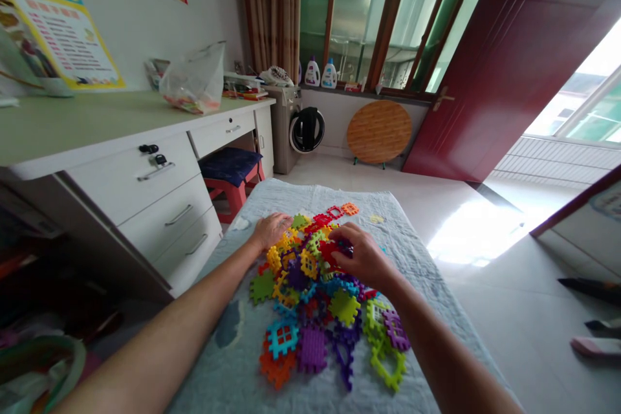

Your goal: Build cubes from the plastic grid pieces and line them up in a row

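Note:
A heap of colourful plastic interlocking building pieces (pixel 295 272) lies on a cloth-covered table (pixel 228 375). At its far left side rests my left hand (pixel 273 230), fingers stretched out against the yellow pieces, fingertips partly hidden. My right hand (pixel 361 251) is over the right part of the heap, thumb and fingers closed around a red toothed piece (pixel 328 252). Nearer to me lie a blue window piece (pixel 283 337), an orange piece (pixel 277 365), a purple square (pixel 312 349) and a lime-green frame piece (pixel 388 365).
To the left runs a white desk (pixel 160 187) with a plastic bag (pixel 196 81) on top. A stool (pixel 230 171) is tucked beneath it. Beyond are a washing machine (pixel 286 123) with its door open, a round wooden tabletop (pixel 379 131) and a red door (pixel 490 71).

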Motion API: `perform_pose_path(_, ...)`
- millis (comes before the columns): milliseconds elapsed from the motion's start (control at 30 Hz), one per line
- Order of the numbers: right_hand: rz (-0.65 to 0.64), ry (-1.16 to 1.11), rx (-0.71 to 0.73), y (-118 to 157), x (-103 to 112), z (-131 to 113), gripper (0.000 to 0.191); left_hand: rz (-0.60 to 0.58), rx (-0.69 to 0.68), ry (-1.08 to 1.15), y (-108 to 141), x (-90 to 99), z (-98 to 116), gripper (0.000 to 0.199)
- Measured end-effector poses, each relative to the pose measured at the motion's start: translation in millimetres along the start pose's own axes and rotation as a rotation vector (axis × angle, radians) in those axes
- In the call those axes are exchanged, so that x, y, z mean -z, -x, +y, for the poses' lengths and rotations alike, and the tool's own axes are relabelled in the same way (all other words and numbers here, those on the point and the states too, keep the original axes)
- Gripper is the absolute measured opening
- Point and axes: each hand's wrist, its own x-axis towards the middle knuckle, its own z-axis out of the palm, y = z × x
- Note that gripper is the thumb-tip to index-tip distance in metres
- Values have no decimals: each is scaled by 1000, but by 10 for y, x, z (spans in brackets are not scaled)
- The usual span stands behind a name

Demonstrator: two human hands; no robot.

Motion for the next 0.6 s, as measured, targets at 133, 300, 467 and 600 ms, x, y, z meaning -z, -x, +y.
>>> perform_pose_path(133,-169,-30,128,190,-25,-315,17,-60,-7,204,176,58,253,59)
perform_pose_path(300,-170,-181,34,-121,14,-56,19,-67,75,649,410,176,353,60)
perform_pose_path(467,-23,181,-246,-822,-118,670,36,68,148,649,534,179,199,60)
perform_pose_path(600,-128,201,-337,-1060,-331,967,70,152,176,621,581,120,87,60)
